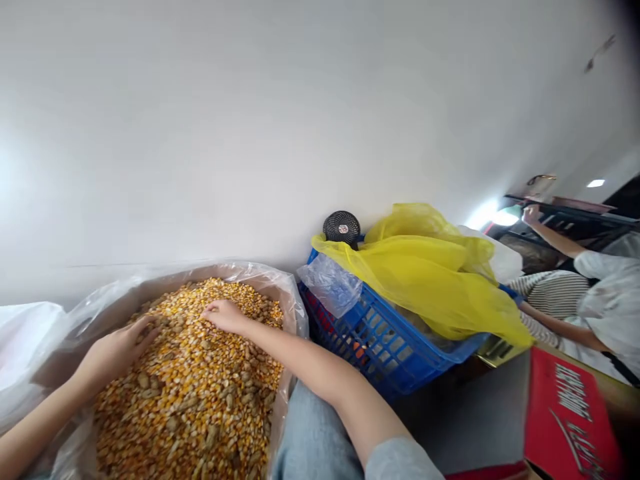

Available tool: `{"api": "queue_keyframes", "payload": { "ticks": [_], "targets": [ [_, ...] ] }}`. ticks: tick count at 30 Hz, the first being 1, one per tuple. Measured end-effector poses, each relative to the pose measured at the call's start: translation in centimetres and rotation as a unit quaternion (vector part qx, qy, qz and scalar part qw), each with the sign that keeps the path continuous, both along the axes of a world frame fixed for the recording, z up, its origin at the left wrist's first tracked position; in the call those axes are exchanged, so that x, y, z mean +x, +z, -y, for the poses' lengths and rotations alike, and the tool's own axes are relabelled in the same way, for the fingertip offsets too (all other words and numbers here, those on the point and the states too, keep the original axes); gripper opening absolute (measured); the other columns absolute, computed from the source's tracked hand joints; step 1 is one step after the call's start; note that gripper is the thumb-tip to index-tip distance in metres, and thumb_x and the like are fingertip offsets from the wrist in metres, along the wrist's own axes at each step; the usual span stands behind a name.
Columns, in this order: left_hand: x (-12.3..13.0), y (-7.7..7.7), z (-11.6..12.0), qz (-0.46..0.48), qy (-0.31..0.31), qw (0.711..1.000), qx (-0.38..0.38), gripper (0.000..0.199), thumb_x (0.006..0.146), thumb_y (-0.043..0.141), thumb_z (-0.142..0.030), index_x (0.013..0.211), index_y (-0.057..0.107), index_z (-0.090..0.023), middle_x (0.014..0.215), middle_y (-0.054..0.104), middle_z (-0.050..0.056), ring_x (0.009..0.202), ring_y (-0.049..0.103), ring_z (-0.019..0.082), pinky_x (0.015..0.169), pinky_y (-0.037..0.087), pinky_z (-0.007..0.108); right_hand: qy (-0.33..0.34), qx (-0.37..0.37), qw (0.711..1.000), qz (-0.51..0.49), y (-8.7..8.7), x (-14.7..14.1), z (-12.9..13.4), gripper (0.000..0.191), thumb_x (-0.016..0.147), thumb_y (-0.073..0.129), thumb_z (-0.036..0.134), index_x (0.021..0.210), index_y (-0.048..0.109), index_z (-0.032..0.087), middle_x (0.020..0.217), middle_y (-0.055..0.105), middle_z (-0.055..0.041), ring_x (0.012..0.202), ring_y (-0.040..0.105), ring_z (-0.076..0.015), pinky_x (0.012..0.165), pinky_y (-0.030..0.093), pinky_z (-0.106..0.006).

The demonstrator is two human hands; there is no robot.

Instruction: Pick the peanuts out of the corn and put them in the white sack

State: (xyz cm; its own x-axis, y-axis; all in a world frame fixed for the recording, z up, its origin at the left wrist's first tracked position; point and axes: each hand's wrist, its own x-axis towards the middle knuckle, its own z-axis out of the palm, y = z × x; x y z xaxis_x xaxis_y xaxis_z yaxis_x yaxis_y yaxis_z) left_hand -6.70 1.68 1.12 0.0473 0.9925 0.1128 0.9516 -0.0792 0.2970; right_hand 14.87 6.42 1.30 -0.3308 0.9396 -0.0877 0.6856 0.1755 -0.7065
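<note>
Left hand (123, 350) and right hand (229, 316) in loose corn kernels (215, 363) mixed with unshelled peanuts (144, 381).
We see the left hand curled, thumb apart from the fingers; right hand bunched, fingertips down on the kernels. Can't tell whether either pinches anything. Peanuts lie scattered through the corn, around and nearer us than both hands, inside a container lined with clear plastic (296, 293). We'd call the step picking through the mix; next move likely calls for a light fingertip pinch on one piece, leaving its neighbours. Beyond, to the right: blue basket (373, 333) under yellow mesh (430, 277), black fan (342, 227), red box (567, 407).
</note>
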Motion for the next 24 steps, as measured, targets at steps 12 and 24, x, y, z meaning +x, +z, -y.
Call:
{"api": "queue_keyframes", "payload": {
  "ticks": [12,24],
  "targets": [
    [-0.3,-1.1,-0.7,0.176,-0.067,0.980,-0.060,0.033,0.074,0.031,-0.044,0.076,0.052,-0.019,0.074,0.061,0.000,0.072,0.056,0.017,0.067,0.040,0.023,0.001,0.052,0.999,0.016,-0.1,1.1,-0.2,0.020,0.077,0.043,0.027,0.086,0.057,0.016,0.071,0.057,-0.0009,0.060,0.051,-0.0105,0.058,0.038,-0.021],
    [1.7,-0.4,-0.7,0.006,-0.130,0.991,-0.040,0.033,0.080,0.030,-0.042,0.090,0.050,-0.018,0.074,0.062,0.007,0.068,0.059,0.021,0.063,0.042,0.030,0.248,0.120,0.845,0.458,3.6,-2.4,4.9,0.034,0.081,0.034,0.034,0.091,0.059,0.012,0.086,0.064,-0.0152,0.078,0.060,-0.0262,0.063,0.045,-0.036]
  ]
}}
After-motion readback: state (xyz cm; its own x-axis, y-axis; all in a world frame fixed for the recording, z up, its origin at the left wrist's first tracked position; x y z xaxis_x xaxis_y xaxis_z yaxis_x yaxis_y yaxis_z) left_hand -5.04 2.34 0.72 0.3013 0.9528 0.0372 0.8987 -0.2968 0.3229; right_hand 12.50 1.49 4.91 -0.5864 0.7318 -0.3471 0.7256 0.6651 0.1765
